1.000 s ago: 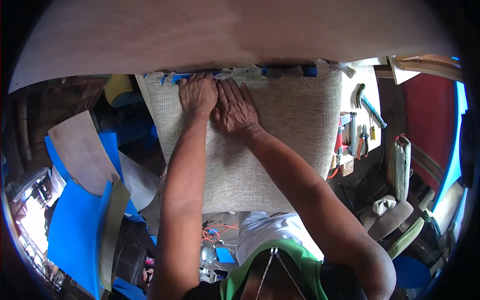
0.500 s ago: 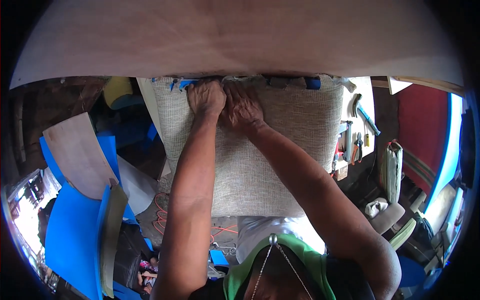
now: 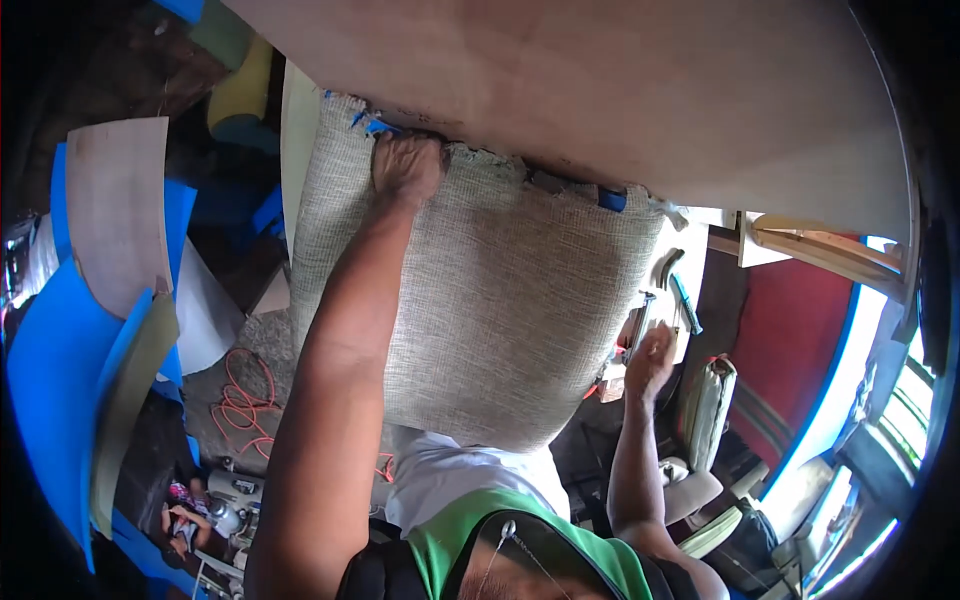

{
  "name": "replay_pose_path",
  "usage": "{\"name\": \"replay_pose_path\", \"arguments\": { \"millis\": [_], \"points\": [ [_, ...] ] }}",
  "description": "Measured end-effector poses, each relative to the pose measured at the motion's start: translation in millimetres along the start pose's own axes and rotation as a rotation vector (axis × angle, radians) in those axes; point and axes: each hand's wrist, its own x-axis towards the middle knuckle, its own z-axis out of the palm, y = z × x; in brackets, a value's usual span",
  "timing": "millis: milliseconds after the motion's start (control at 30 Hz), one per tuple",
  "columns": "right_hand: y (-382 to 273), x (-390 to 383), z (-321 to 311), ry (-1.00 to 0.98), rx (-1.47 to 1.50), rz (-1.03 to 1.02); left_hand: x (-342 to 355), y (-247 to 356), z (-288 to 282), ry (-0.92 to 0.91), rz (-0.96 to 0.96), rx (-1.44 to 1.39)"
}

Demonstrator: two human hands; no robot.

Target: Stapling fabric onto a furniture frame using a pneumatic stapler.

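Note:
A beige woven fabric-covered panel (image 3: 490, 300) lies against a large wooden board (image 3: 580, 90), with ragged cloth and blue bits (image 3: 611, 200) along their junction. My left hand (image 3: 407, 165) is at that upper edge, fingers curled onto the fabric, tips partly hidden. My right hand (image 3: 652, 355) is off the fabric at the right, by a pale side board (image 3: 687, 235) holding a hammer (image 3: 687, 305), a curved dark-handled tool (image 3: 668, 270) and a red-and-silver tool (image 3: 630, 330). Its fingers look half curled but are blurred; I cannot make out whether they hold anything.
Blue curved sheets (image 3: 55, 370) and a plywood piece (image 3: 115, 210) stand at left, above an orange hose (image 3: 240, 400). Part of another person (image 3: 185, 530) shows at lower left. Wooden rails (image 3: 820, 250), red cloth (image 3: 780, 340) and a rolled cushion (image 3: 705, 410) are at right.
My right hand has lifted off the fabric and moved right and down toward the tools. My left hand remains at the upper edge. The view has turned, tilting the board and panel clockwise.

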Motion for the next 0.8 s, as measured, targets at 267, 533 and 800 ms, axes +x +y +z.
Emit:
{"name": "replay_pose_path", "arguments": {
  "millis": [267, 533, 800],
  "points": [
    [38, -27, 55, -0.523, -0.613, 0.125, -7, -4, -5, 0.012, -0.009, 0.016],
    [158, -1, 39, -0.365, -0.168, 0.324, 5, 4, 11, 0.095, 0.079, -0.031],
    [-168, 5, -131, -0.564, 0.106, 0.411, -5, -7, 4, 0.028, 0.042, 0.002]
  ]
}}
